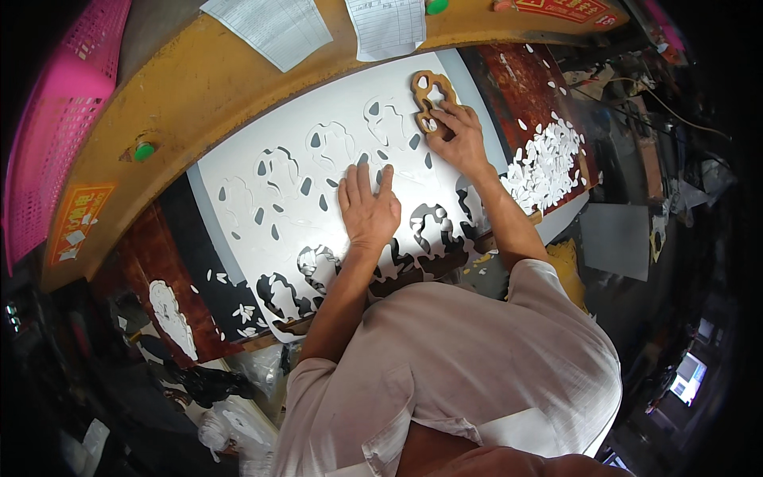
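A large white sheet (338, 103) lies on the work surface in front of me. Rows of curved outlines and small teardrop holes are cut through it. Along its near side, bigger cutouts (431, 225) show dark beneath. My left hand (369, 211) rests flat on the middle of the sheet, fingers spread, holding nothing. At the sheet's far right corner, my right hand (461, 143) grips a brown, curved cutting die (420, 97) between thumb and fingers. White sheet shows through the die's openings. The underside of the die is hidden.
A yellow machine beam (318, 86) arches over the far side, with papers (270, 30) and a green button (144, 152) on it. Small white offcuts (548, 163) are heaped at right. White cut pieces (171, 318) are stacked at left, below a pink basket (52, 151).
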A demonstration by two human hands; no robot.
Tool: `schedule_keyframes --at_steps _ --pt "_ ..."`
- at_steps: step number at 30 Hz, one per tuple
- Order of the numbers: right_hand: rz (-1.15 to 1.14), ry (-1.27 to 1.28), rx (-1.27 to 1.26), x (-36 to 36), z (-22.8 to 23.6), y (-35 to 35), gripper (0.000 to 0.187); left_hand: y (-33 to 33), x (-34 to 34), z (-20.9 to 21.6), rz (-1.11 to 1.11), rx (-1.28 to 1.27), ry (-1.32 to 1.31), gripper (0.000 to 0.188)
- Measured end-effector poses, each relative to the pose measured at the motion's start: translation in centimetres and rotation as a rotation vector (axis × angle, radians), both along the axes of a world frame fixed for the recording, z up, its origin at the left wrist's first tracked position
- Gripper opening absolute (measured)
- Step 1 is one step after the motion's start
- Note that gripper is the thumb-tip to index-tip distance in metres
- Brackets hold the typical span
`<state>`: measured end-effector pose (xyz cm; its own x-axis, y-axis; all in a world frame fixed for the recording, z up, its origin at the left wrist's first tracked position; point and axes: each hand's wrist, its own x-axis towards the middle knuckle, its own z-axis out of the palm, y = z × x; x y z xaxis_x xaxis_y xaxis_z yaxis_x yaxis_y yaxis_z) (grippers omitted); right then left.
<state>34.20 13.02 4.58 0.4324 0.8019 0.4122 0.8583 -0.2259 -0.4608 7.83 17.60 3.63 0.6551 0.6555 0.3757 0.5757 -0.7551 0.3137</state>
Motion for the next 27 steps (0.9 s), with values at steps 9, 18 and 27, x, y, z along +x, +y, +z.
schedule_keyframes --at_steps 9,18,27 --pt "-0.038 -0.036 0.028 -1.2 1.4 -0.4 0.061 0.5 -0.8 -0.9 0.004 0.068 0.041 0.051" --pt "-0.427 0.854 0.325 -4.6 1.6 -17.0 0.042 3.0 -3.9 1.2 -0.176 0.075 -0.169 0.022" --pt "-0.025 0.416 0.435 -6.2 12.2 -6.1 0.070 -1.1 -2.3 2.0 -0.073 -0.002 -0.087 0.021"
